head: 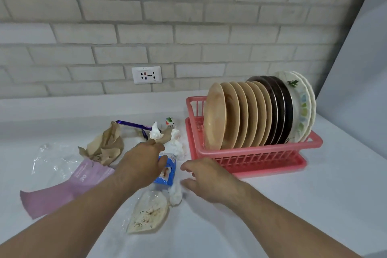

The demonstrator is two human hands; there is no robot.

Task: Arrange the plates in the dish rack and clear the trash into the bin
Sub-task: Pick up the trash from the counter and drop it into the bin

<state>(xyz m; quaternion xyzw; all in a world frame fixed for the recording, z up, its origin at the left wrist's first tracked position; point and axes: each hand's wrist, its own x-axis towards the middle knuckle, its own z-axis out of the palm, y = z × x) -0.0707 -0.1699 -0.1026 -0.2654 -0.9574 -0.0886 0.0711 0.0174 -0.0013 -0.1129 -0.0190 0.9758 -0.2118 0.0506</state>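
A pink dish rack on the white counter holds several plates upright: tan ones, dark brown ones and white patterned ones. Trash lies to its left: crumpled brown paper, a purple wrapper, white tissues, a blue packet, a pink bag, clear plastic and a soiled clear wrapper. My left hand reaches over the pile, its fingers curled on the blue packet's top. My right hand hovers beside it, fingers loosely spread, holding nothing.
A brick wall with a power socket runs behind the counter. A small white carton stands beside the rack's left end. A grey panel rises at the right edge. No bin is in view.
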